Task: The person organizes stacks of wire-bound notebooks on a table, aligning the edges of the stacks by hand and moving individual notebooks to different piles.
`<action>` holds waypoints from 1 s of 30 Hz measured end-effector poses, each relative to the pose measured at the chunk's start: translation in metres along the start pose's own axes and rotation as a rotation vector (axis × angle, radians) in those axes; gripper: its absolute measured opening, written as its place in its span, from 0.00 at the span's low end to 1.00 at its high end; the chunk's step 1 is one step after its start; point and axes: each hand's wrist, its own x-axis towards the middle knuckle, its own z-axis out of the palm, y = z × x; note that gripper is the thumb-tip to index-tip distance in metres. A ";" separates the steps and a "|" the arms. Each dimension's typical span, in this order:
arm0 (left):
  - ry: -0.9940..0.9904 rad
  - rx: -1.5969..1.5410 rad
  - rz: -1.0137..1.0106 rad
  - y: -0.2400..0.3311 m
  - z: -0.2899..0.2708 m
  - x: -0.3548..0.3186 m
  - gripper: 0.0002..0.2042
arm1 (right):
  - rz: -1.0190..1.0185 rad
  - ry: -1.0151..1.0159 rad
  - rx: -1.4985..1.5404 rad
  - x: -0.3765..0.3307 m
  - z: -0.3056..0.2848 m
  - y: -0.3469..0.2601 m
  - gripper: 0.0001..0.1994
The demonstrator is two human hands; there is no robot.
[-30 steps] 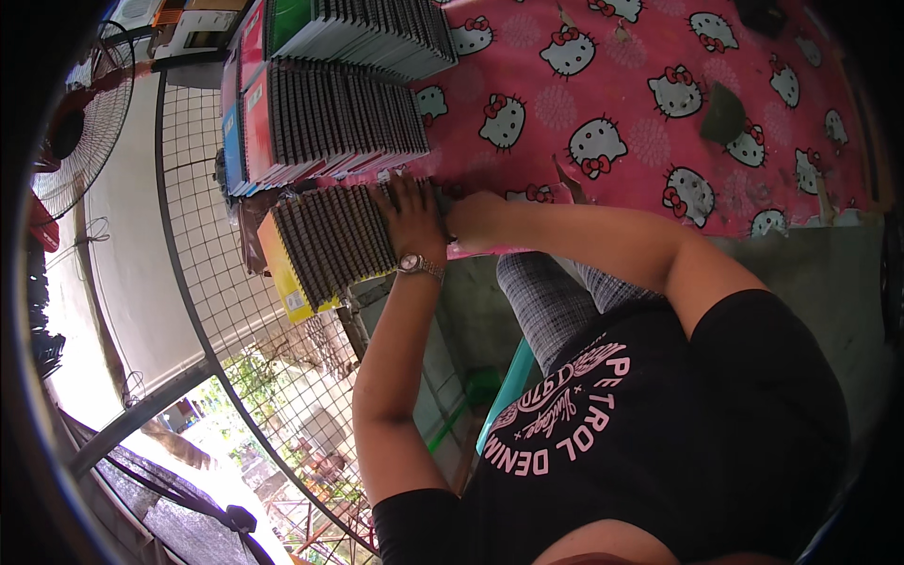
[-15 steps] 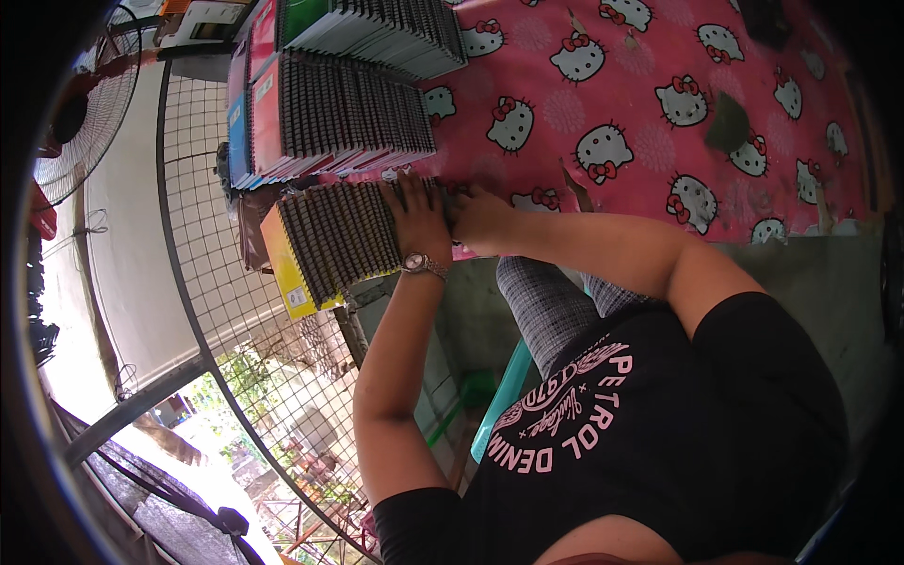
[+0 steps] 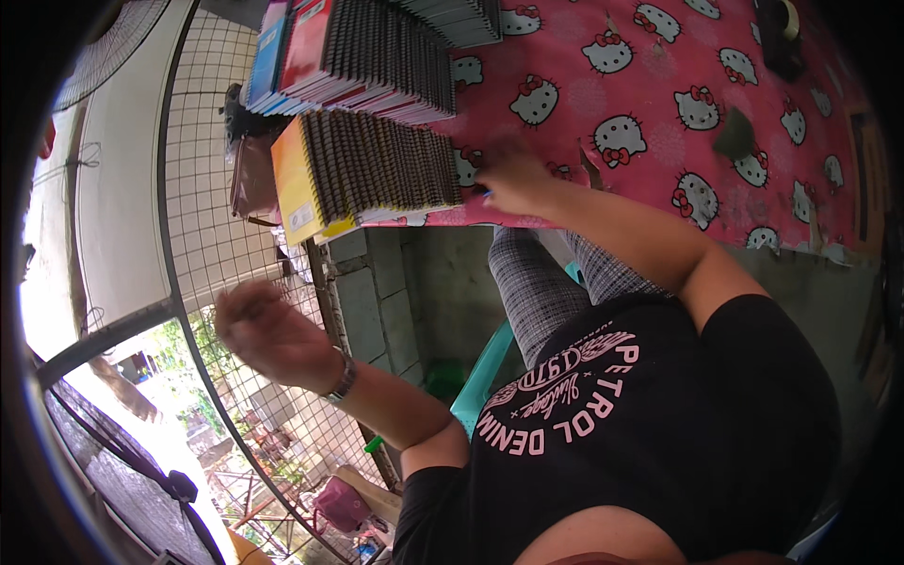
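A row of spiral-bound notebooks [image 3: 377, 169] with yellow covers lies at the near left edge of the table, black coils upward. My left hand [image 3: 268, 330], a watch on its wrist, is in the air to the left, below the row and clear of it. Motion smears its fingers, so their pose is unclear. Just right of the row's end, over the tabletop, my right hand [image 3: 516, 184] has its fingers curled in. A speck of blue shows at its fingertips; what it belongs to cannot be made out.
Behind are more stacks of spiral notebooks [image 3: 377, 61] with red and blue covers. A pink patterned cloth [image 3: 650, 94] covers the table, with a dark green piece [image 3: 734, 135] on it. A wire mesh screen [image 3: 212, 188] runs along the left. My legs are under the table edge.
My left hand has come off the yellow notebooks and swung down to the left. My right hand has shifted a little right, away from the row's end. The view has also shifted.
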 end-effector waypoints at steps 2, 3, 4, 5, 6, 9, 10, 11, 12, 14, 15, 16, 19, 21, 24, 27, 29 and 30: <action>0.424 -0.010 0.067 -0.064 -0.089 -0.039 0.11 | 0.105 0.065 -0.088 -0.008 -0.015 0.013 0.16; 0.576 0.155 -0.015 -0.109 -0.112 -0.052 0.12 | 0.184 0.094 -0.120 -0.006 -0.021 0.021 0.16; 0.501 -0.063 -0.374 -0.147 -0.063 -0.039 0.12 | 0.241 0.208 -0.127 -0.006 -0.022 0.038 0.16; 0.387 -0.050 -0.500 -0.183 -0.097 -0.068 0.14 | 0.221 0.328 -0.091 0.003 -0.023 0.025 0.16; 0.485 -0.351 -0.627 -0.209 -0.072 -0.075 0.18 | 0.247 0.442 -0.076 0.007 -0.017 0.027 0.17; 0.454 -0.627 -0.751 -0.255 -0.035 -0.083 0.30 | 0.031 0.217 0.612 0.044 0.033 0.005 0.15; 0.441 -0.590 -0.726 -0.256 -0.020 -0.085 0.32 | 0.068 0.218 1.040 0.050 0.039 -0.024 0.16; 0.427 -0.552 -0.701 -0.249 -0.008 -0.086 0.34 | 0.106 0.211 1.469 0.047 0.045 -0.055 0.18; 0.387 -0.601 -0.743 -0.247 0.024 -0.068 0.35 | -0.017 0.570 0.847 0.052 0.077 -0.038 0.20; 0.400 -0.600 -0.762 -0.236 0.045 -0.066 0.36 | -0.045 0.722 0.293 0.061 0.108 -0.037 0.21; 0.455 -0.585 -0.731 -0.232 0.037 -0.082 0.35 | 0.020 0.599 0.391 0.059 0.103 -0.056 0.21; 0.505 -0.572 -0.694 -0.231 0.028 -0.101 0.35 | 0.081 0.478 0.479 0.059 0.091 -0.072 0.21; 0.612 -0.618 -0.724 -0.226 0.076 -0.115 0.34 | -0.132 0.237 0.759 0.066 0.069 -0.025 0.21; 0.710 -0.615 -0.692 -0.213 0.115 -0.121 0.34 | 0.072 0.032 1.109 0.069 0.043 -0.015 0.21; 0.799 -0.554 -0.548 -0.201 0.159 -0.109 0.34 | 0.238 -0.170 1.353 0.090 0.023 0.000 0.23; 0.886 -0.468 -0.607 -0.204 0.157 -0.110 0.35 | 0.144 -0.191 1.249 0.085 0.009 -0.004 0.23; 0.896 -0.447 -0.741 -0.208 0.147 -0.100 0.35 | 0.017 0.089 1.017 0.073 0.016 0.026 0.23; 0.817 -0.574 -0.591 -0.212 0.139 -0.082 0.33 | 0.084 0.208 1.018 0.062 0.021 0.044 0.23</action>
